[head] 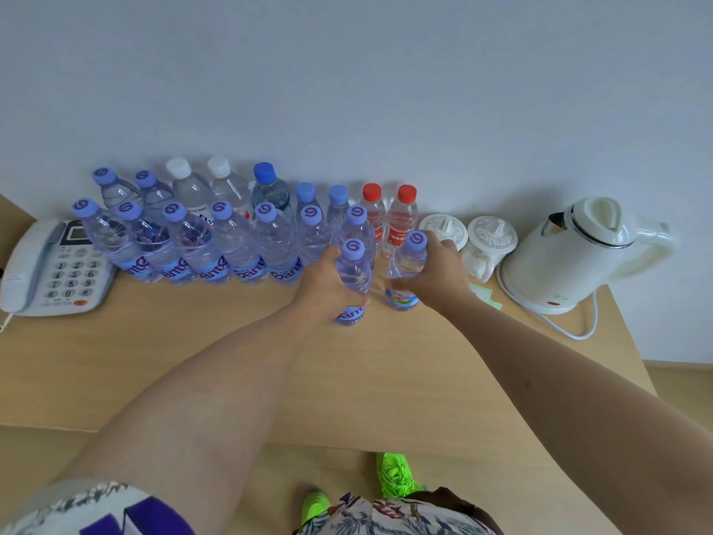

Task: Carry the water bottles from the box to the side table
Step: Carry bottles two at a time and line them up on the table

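currently both hands are at the side table [270,364], each wrapped around one water bottle. left hand [328,287] grasps a purple-capped bottle [353,279] around its middle, fingers curled round the far side; the bottle stands upright with its base on the wood, label partly covered by the hand. right hand [436,274] grasps a second purple-capped bottle [407,272] from the right side, thumb across the front; this one is also upright on the table, just beside the first, a narrow gap between them.

behind the two held bottles: two rows of bottles [216,233] against the wall [347,71]. front row all purple caps with purple labels. back row mixed: purple caps at left, two white caps [198,167], one dark blue cap [264,173], two lighter blue caps, two red caps [389,193] at the right end.

other items on the table: telephone [50,268] at the far left, touching or nearly touching the leftmost bottle. two white lidded cups [490,237] right of the red-capped bottles. white electric kettle [578,252] on its base at the right, cord [578,330] looping toward the table edge. small green paper [486,295] near the cups.

box not in view. green shoes [397,476] visible on the floor below the table edge.
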`<control>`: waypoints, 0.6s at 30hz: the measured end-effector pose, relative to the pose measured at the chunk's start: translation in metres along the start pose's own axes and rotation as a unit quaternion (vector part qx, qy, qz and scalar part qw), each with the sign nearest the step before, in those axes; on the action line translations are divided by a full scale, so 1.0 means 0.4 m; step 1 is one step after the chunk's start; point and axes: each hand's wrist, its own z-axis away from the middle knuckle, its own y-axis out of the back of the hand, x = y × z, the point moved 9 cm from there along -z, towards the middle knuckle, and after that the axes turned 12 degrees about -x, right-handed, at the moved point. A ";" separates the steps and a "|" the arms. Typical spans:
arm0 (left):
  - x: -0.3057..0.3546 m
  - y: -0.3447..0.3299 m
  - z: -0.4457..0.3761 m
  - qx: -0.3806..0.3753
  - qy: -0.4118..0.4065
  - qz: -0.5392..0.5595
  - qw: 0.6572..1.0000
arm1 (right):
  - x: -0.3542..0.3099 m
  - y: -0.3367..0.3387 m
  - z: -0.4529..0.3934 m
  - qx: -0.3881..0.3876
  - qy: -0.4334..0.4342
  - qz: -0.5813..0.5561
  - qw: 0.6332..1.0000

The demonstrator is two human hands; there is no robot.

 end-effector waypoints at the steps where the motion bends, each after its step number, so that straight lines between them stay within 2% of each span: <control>1: 0.000 0.000 -0.001 -0.001 0.001 -0.001 1.000 | 0.002 0.002 -0.002 0.004 -0.005 0.011 1.000; 7: 0.000 -0.001 0.004 -0.003 0.005 0.000 1.000 | -0.005 0.004 -0.011 -0.004 0.032 -0.120 0.992; 9: -0.001 0.000 0.007 -0.004 0.007 0.005 1.000 | -0.009 -0.004 -0.012 0.006 0.036 -0.101 0.994; 12: -0.006 0.001 0.009 -0.005 0.009 0.013 1.000 | 0.004 -0.004 -0.023 0.034 -0.011 -0.047 0.998; 16: -0.003 0.003 0.014 -0.002 0.014 0.010 1.000 | 0.010 -0.001 -0.042 0.014 0.007 -0.127 0.992; 18: -0.001 0.004 0.015 -0.002 0.014 0.010 1.000 | 0.005 -0.005 -0.039 0.008 0.017 -0.130 0.991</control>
